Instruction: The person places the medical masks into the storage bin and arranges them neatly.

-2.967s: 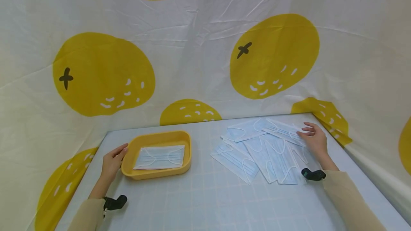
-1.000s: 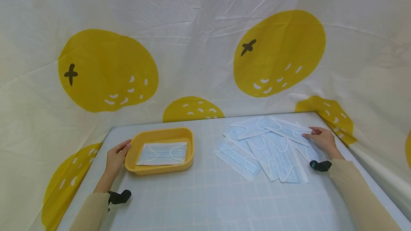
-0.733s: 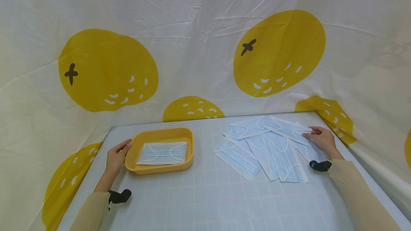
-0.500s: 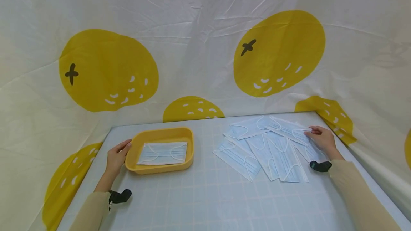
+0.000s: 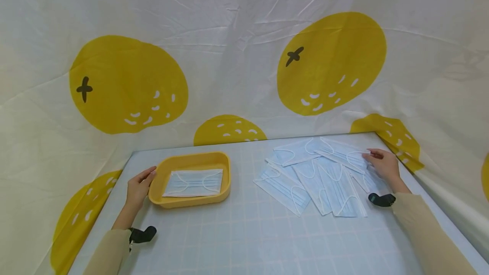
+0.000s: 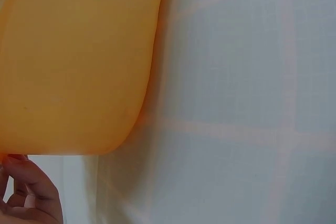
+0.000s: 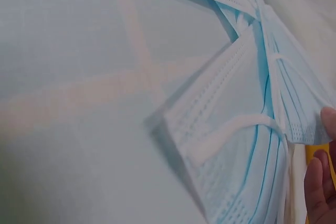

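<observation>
My left hand [image 5: 138, 186] holds the left rim of a yellow plastic tray [image 5: 191, 201]; in the left wrist view its curled fingers [image 6: 35, 182] meet the tray's edge. One pale blue disposable face mask [image 5: 194, 183] lies flat inside the tray. On the right, my right hand [image 5: 385, 165] pinches the right end of a face mask [image 5: 340, 155] at the top of a spread pile. The right wrist view has the thumb on that mask's corner [image 7: 307, 132], with the end raised. Beneath and beside it, several more face masks [image 5: 282, 188] overlap, ear loops showing.
A pale blue checked cloth [image 5: 237, 241] covers the table. Behind it hangs a white curtain [image 5: 237, 75] with large yellow fruit prints. Each wrist wears a black camera; the right one [image 5: 382, 200] sits just right of the pile.
My right hand, fingers spread over the pile's right side 3 seconds ago, now pinches the top mask's end and has just shifted slightly upward. The left hand stays at the tray.
</observation>
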Action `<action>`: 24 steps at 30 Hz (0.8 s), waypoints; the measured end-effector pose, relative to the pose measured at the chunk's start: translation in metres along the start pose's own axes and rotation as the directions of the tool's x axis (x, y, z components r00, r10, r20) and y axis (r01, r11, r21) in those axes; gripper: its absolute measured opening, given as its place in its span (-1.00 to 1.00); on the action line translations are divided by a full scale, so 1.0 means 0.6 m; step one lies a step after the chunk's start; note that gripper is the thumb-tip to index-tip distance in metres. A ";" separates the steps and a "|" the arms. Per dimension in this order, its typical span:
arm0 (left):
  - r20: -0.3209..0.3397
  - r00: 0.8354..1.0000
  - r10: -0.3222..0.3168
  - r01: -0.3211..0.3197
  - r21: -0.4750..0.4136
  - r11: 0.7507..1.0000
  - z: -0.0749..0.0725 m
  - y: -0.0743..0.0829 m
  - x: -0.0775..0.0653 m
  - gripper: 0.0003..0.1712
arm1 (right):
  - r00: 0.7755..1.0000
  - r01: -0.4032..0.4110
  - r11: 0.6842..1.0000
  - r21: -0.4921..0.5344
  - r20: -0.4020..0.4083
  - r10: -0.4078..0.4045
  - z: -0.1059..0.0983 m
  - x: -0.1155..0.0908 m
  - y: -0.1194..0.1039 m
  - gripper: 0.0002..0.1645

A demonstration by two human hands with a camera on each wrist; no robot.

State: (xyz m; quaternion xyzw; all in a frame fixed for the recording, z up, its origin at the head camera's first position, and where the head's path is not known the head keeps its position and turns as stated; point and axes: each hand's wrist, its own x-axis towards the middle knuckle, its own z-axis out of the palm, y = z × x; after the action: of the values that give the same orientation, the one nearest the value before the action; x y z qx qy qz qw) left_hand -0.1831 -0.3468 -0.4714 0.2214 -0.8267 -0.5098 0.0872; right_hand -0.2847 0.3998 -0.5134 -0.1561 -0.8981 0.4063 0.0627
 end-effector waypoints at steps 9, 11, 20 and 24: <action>-0.004 1.000 0.014 -0.014 0.004 1.000 0.000 -0.001 -0.001 -0.38 | 1.000 0.005 0.999 0.043 -0.019 -0.004 -0.005 -0.024 -0.031 -0.28; -0.010 1.000 0.026 -0.026 0.006 1.000 0.000 0.000 0.000 -0.39 | 1.000 0.005 0.999 0.054 -0.023 -0.004 -0.005 -0.026 -0.035 -0.28; -0.008 1.000 0.019 -0.019 -0.007 1.000 0.001 0.002 -0.001 -0.38 | 0.997 0.057 0.996 0.065 -0.063 -0.053 -0.008 -0.036 -0.043 -0.33; 0.005 1.000 0.000 0.000 -0.016 1.000 -0.001 0.001 -0.002 -0.38 | 0.999 0.026 0.995 0.098 -0.041 -0.022 -0.012 -0.045 -0.056 -0.32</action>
State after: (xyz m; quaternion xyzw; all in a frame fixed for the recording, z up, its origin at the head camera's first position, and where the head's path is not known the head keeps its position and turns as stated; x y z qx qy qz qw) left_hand -0.1822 -0.3467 -0.4706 0.2197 -0.8229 -0.5167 0.0869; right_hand -0.2649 0.3752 -0.4830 -0.1501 -0.8774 0.4462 0.0930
